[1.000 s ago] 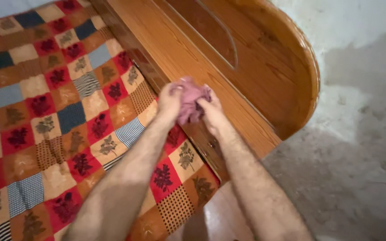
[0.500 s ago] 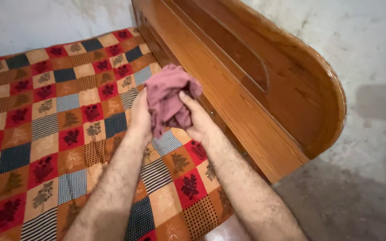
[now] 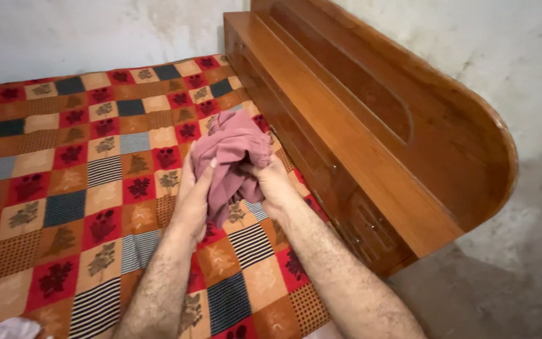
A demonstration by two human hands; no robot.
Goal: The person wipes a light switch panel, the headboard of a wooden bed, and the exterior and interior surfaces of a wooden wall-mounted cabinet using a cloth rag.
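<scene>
Head view, cloth: a crumpled dusty-pink cloth (image 3: 230, 157) was bunched between both hands, held above the bed's patchwork cover (image 3: 64, 188), near the edge of the cover that met the headboard.
Head view, left hand: the left hand (image 3: 192, 201) gripped the cloth from the left and below, thumb pressed up against its side.
Head view, right hand: the right hand (image 3: 271, 182) closed on the cloth from the right, fingers curled into the folds.
Head view, key relation: the cloth lay directly between the two hands, its bulk rising above them and a tail hanging down between the wrists; neither hand was nearer, both touched it.
Head view, surroundings: the wooden headboard (image 3: 371, 132) with its shelf ran just beside the hands on the right; a pale cloth (image 3: 14, 328) sat at the cover's near left corner.
Head view, hidden: the right fingertips were buried in fabric, the cloth's true shape was unclear, and the pale cloth was cut off by the frame.
</scene>
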